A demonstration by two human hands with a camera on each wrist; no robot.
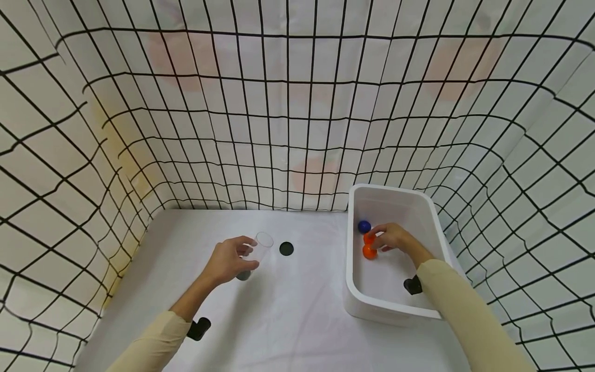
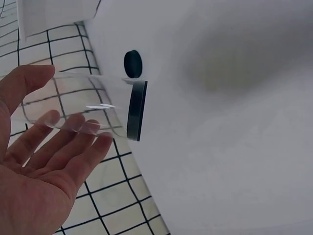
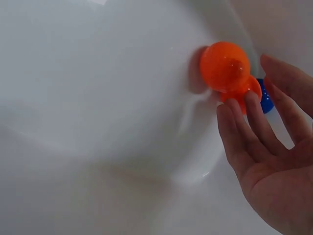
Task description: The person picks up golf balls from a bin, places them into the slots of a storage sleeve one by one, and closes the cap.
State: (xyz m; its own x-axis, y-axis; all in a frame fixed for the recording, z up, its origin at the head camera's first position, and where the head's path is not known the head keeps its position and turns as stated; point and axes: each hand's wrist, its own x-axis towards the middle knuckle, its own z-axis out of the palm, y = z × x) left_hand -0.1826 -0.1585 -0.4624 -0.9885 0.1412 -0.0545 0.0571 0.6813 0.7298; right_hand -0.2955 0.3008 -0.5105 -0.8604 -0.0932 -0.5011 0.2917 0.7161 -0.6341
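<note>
My left hand (image 1: 230,261) curls its thumb and fingers round a clear cylinder (image 2: 93,100) with a dark base (image 2: 137,111), its rim to the palm side in the left wrist view. A round black lid (image 1: 286,248) lies on the table just right of the cylinder. Inside the white bin, my right hand (image 3: 274,147) reaches with loosely extended fingers towards two orange balls (image 1: 370,252). Its fingertips overlap the farther orange ball in the right wrist view. Beside them at the bin's left wall is a dark blue ball (image 1: 364,227), partly hidden by fingers in the right wrist view.
The white bin (image 1: 351,268) stands on the right of the white-covered table (image 1: 297,320). Black netting (image 1: 288,124) hangs along the back and both sides, with pale cloth behind it. Dark camera mounts (image 1: 200,328) sit at both wrists.
</note>
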